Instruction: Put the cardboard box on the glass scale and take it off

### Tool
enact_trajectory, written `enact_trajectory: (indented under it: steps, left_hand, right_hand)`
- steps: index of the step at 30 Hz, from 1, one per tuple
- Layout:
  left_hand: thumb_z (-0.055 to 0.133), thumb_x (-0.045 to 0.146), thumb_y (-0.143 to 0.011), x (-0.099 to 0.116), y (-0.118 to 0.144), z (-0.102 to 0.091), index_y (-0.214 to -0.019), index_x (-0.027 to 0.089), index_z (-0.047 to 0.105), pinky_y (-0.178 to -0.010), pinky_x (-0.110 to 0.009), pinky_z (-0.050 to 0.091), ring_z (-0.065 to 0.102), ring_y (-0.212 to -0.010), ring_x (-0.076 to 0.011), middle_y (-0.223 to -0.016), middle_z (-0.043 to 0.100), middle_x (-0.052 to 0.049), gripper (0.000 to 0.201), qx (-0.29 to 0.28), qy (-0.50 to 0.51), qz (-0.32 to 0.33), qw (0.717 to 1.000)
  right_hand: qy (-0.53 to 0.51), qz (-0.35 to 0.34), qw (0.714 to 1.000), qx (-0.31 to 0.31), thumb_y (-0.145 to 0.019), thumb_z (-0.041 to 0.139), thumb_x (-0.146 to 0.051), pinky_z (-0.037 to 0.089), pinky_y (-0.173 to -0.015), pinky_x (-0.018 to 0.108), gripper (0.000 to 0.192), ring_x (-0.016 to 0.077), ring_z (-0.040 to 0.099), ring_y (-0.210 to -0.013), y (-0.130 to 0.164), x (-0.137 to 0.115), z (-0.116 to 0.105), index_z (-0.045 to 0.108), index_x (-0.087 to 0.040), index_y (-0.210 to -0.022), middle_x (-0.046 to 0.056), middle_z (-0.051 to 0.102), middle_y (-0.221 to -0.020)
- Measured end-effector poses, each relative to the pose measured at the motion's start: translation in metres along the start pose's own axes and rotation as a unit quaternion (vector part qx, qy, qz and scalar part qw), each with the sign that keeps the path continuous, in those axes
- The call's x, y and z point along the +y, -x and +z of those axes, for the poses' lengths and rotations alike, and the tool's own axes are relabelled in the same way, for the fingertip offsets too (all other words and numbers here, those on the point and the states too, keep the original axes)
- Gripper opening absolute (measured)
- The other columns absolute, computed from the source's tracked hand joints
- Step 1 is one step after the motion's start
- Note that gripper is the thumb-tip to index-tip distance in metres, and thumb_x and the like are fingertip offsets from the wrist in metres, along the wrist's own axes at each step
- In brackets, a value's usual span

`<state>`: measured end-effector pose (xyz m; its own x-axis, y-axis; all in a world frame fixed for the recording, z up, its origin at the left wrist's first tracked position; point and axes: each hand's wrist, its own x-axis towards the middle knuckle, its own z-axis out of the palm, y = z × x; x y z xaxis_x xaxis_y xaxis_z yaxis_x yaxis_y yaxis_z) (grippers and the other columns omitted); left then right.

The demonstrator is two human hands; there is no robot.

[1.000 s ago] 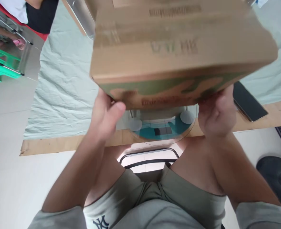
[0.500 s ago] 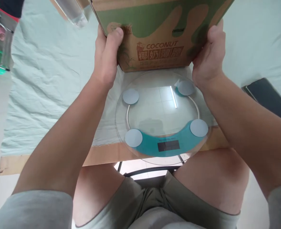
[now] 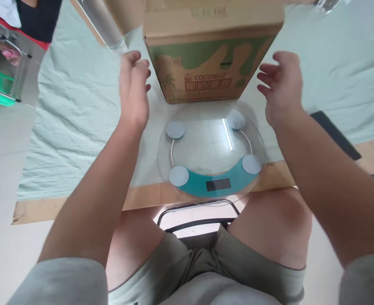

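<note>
Your left hand and right hand are spread, empty, flanking the cardboard box without touching it. The box stands on the cloth-covered table, just behind the glass scale. Placement appears complete; the scale platform carries nothing.

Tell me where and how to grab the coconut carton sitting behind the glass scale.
Grip the coconut carton by its two upright side walls, left hand from the left, right hand from the right. It stands upright beyond the glass scale, both flanks look clear, and both open hands flank it.
</note>
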<state>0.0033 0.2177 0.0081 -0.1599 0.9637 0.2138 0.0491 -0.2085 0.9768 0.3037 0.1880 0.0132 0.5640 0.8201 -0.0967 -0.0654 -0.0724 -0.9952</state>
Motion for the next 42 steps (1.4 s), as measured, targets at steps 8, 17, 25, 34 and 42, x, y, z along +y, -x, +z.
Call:
enact_trajectory:
  steps: [8,17,25,34,42]
  left_hand:
    - [0.054,0.016,-0.062,0.012,0.128,-0.042,-0.045,0.021,0.016,-0.046,-0.026,0.008,0.011,-0.042,-0.0037,-0.046,0.009,0.006,0.042,0.021,0.101,0.048,0.994]
    - [0.054,0.023,-0.063,-0.025,0.136,-0.044,-0.046,0.02,0.018,-0.051,-0.03,0.005,0.01,-0.047,-0.0057,-0.049,0.01,0.005,0.04,-0.031,0.017,-0.054,0.998]
    - [0.053,0.023,-0.067,-0.02,0.14,-0.045,-0.047,0.02,0.02,-0.052,-0.032,0.006,0.01,-0.05,-0.0065,-0.051,0.012,0.004,0.039,-0.062,-0.059,-0.066,0.994]
    - [0.051,0.023,-0.065,-0.014,0.139,-0.042,-0.046,0.02,0.019,-0.052,-0.032,0.005,0.011,-0.05,-0.0071,-0.05,0.012,0.003,0.036,-0.085,-0.12,-0.062,0.987]
    - [0.051,0.025,-0.064,-0.014,0.139,-0.041,-0.047,0.02,0.019,-0.052,-0.032,0.005,0.011,-0.051,-0.0075,-0.051,0.012,0.003,0.037,-0.085,-0.143,-0.067,0.984]
  right_hand:
    - [-0.114,-0.154,0.98,0.045,-0.073,0.053,-0.02,0.009,-0.046,0.026,0.031,0.0065,0.017,-0.046,0.117,0.043,-0.074,0.029,-0.022,-0.053,-0.006,0.019,-0.052]
    - [-0.036,-0.173,0.984,0.037,-0.086,0.061,-0.03,0.007,-0.047,0.028,0.052,0.0083,0.009,-0.048,0.091,0.064,-0.082,0.019,-0.023,-0.057,-0.005,0.01,-0.059]
    - [-0.057,-0.128,0.988,0.065,-0.086,0.059,-0.029,0.005,-0.045,0.028,0.053,0.009,0.005,-0.051,0.083,0.07,-0.064,0.013,-0.025,-0.06,-0.004,0.005,-0.064]
    - [-0.09,-0.103,0.989,0.048,-0.074,0.048,-0.008,0.003,-0.046,0.027,0.036,0.0066,0.008,-0.05,0.097,0.05,-0.056,0.021,-0.024,-0.055,-0.005,0.011,-0.058]
    - [-0.101,-0.104,0.988,0.047,-0.071,0.043,-0.005,0.004,-0.047,0.026,0.034,0.0055,0.009,-0.05,0.098,0.049,-0.056,0.02,-0.023,-0.054,-0.006,0.011,-0.057]
